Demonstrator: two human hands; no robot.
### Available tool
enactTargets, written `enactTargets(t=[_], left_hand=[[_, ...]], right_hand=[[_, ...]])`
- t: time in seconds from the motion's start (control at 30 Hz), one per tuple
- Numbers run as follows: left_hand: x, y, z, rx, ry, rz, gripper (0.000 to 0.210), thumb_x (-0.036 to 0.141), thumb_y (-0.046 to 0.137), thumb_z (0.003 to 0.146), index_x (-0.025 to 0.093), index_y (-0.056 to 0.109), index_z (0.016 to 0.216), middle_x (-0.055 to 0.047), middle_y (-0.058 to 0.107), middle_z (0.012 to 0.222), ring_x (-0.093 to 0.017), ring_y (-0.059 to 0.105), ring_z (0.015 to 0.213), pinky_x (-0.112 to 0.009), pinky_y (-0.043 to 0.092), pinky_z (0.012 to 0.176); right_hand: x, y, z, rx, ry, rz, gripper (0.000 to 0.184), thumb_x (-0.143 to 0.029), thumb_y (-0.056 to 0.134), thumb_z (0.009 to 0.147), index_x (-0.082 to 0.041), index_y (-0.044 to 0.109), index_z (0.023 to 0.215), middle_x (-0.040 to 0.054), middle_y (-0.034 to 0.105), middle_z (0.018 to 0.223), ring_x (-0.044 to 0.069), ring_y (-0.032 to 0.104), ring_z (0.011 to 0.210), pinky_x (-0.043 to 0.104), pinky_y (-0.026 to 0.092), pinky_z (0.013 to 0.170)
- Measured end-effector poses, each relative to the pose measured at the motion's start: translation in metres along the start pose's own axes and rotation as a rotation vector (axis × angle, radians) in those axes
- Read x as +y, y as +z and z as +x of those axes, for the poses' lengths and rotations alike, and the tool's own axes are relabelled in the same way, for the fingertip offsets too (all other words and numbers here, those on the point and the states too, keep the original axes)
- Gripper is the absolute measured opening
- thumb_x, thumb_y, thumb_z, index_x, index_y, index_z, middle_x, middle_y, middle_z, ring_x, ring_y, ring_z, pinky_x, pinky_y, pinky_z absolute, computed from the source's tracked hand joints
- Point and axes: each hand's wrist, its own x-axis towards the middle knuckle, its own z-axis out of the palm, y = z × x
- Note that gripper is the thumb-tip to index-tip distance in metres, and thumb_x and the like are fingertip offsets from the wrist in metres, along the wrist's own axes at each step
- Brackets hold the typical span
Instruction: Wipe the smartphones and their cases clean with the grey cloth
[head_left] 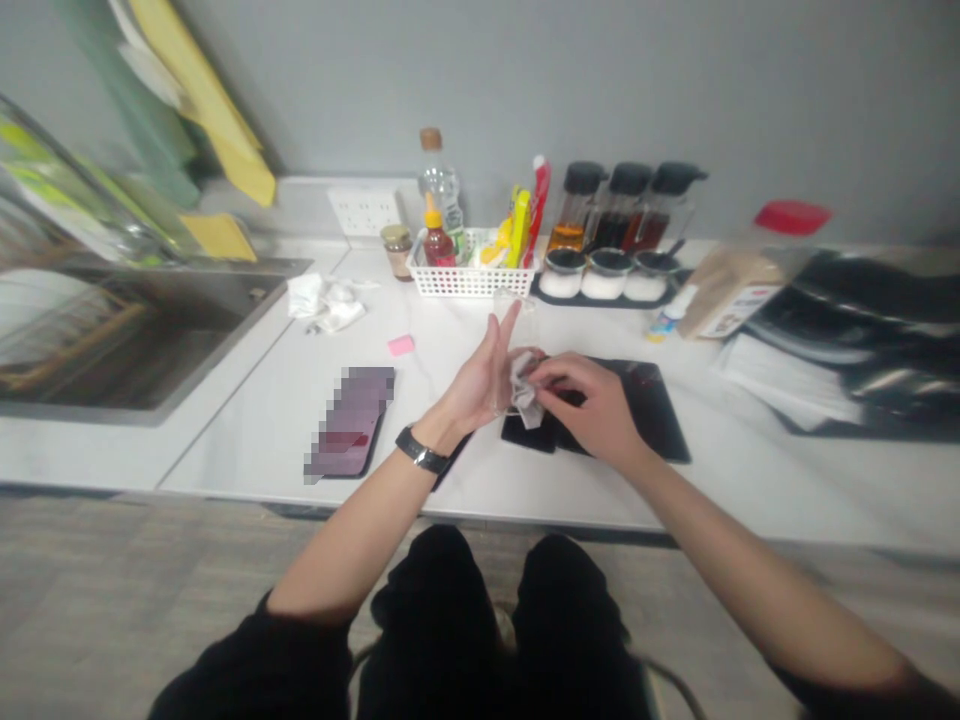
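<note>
My left hand (480,378) holds up a clear phone case (527,318) above the counter, its see-through edges hard to make out. A crumpled white wipe (526,392) is pinched in the fingers of my right hand (589,402) and pressed against the case. Below my right hand lie a dark tablet-like slab (660,410) and a smaller black phone-like slab (529,436), both partly covered. Left of my wrist, a phone (351,425) lies flat, its screen blurred into blocks. Another dark flat object (448,466) is mostly hidden under my left wrist.
A pink slip (400,345) and crumpled tissues (326,303) lie near the sink (247,315). Behind stand a white basket (472,280) with bottles and a rack of seasoning jars (604,274). On the right are a small spray bottle (671,314) and a red-lidded container (739,285).
</note>
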Motion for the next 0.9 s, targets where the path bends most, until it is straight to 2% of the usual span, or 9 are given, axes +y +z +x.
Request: enactTargets(t=[0.13,0.2,0.27,0.37,0.5,0.57,0.63,0.77,0.9], left_hand=[[-0.005,-0.003,0.001,-0.029,0.017,-0.004,0.073,0.075,0.043,0.105,0.048,0.028,0.171,-0.001,0.068,0.094,-0.016,0.072,0.076,-0.020,0.047,0.050],[-0.008,-0.003,0.002,-0.053,0.008,-0.045,0.069,0.072,0.043,0.106,0.043,0.038,0.168,-0.002,0.070,0.095,-0.016,0.071,0.078,-0.021,0.053,0.058],[-0.011,-0.002,0.003,-0.071,-0.040,-0.083,0.068,0.071,0.040,0.107,0.037,0.043,0.166,-0.005,0.073,0.106,-0.019,0.073,0.086,-0.031,0.061,0.077],[-0.010,-0.001,0.003,-0.048,-0.073,-0.079,0.072,0.075,0.039,0.105,0.032,0.045,0.163,-0.010,0.075,0.118,-0.024,0.074,0.096,-0.042,0.061,0.090],[0.000,-0.005,0.001,0.019,0.093,-0.031,0.069,0.074,0.042,0.105,0.037,0.047,0.164,-0.006,0.075,0.116,-0.019,0.071,0.090,-0.027,0.058,0.077],[0.004,-0.008,0.000,0.020,0.116,-0.026,0.070,0.076,0.045,0.103,0.042,0.044,0.165,-0.005,0.075,0.116,-0.016,0.069,0.083,-0.024,0.054,0.066],[0.004,-0.008,-0.001,-0.006,0.120,-0.051,0.068,0.075,0.045,0.104,0.045,0.044,0.165,-0.005,0.074,0.116,-0.015,0.067,0.080,-0.024,0.054,0.066],[-0.005,-0.004,-0.001,-0.079,0.053,-0.133,0.061,0.068,0.048,0.106,0.045,0.049,0.162,-0.005,0.072,0.118,-0.019,0.070,0.091,-0.035,0.061,0.087],[-0.012,-0.002,0.003,-0.056,-0.040,-0.182,0.061,0.065,0.041,0.109,0.031,0.053,0.159,-0.010,0.074,0.116,-0.023,0.074,0.096,-0.042,0.061,0.093]], right_hand=[[-0.008,0.010,0.010,-0.113,-0.225,-0.284,0.013,-0.022,0.067,0.104,-0.025,0.078,0.097,0.0036,0.081,0.100,0.021,0.075,0.095,0.036,0.059,0.087],[-0.005,0.011,0.024,-0.013,-0.239,-0.390,0.015,-0.021,0.065,0.105,-0.025,0.078,0.098,0.0051,0.081,0.102,0.023,0.075,0.097,0.038,0.057,0.086],[0.000,0.011,0.040,0.151,-0.230,-0.508,0.013,-0.020,0.067,0.104,-0.024,0.078,0.099,0.0059,0.081,0.102,0.025,0.073,0.097,0.042,0.054,0.087],[-0.001,0.017,0.052,0.282,-0.215,-0.592,0.009,-0.020,0.071,0.102,-0.024,0.079,0.100,0.0052,0.082,0.101,0.027,0.072,0.096,0.045,0.049,0.087],[-0.014,0.026,0.033,0.098,-0.292,-0.542,0.010,-0.021,0.071,0.103,-0.025,0.077,0.097,0.0018,0.082,0.098,0.024,0.071,0.094,0.042,0.045,0.082],[-0.018,0.024,0.022,0.041,-0.370,-0.611,0.011,-0.020,0.070,0.104,-0.025,0.076,0.096,0.0008,0.082,0.094,0.024,0.069,0.092,0.043,0.042,0.080],[-0.018,0.016,0.021,0.046,-0.418,-0.748,0.013,-0.018,0.068,0.104,-0.025,0.076,0.098,0.0015,0.083,0.097,0.025,0.067,0.092,0.044,0.038,0.080],[-0.010,0.003,0.044,0.201,-0.355,-0.907,0.017,-0.018,0.062,0.107,-0.024,0.077,0.101,0.0046,0.084,0.102,0.027,0.065,0.094,0.046,0.036,0.082],[-0.004,0.016,0.062,0.313,-0.235,-0.741,0.017,-0.025,0.061,0.108,-0.022,0.077,0.104,0.0062,0.083,0.105,0.027,0.066,0.098,0.045,0.040,0.087]])
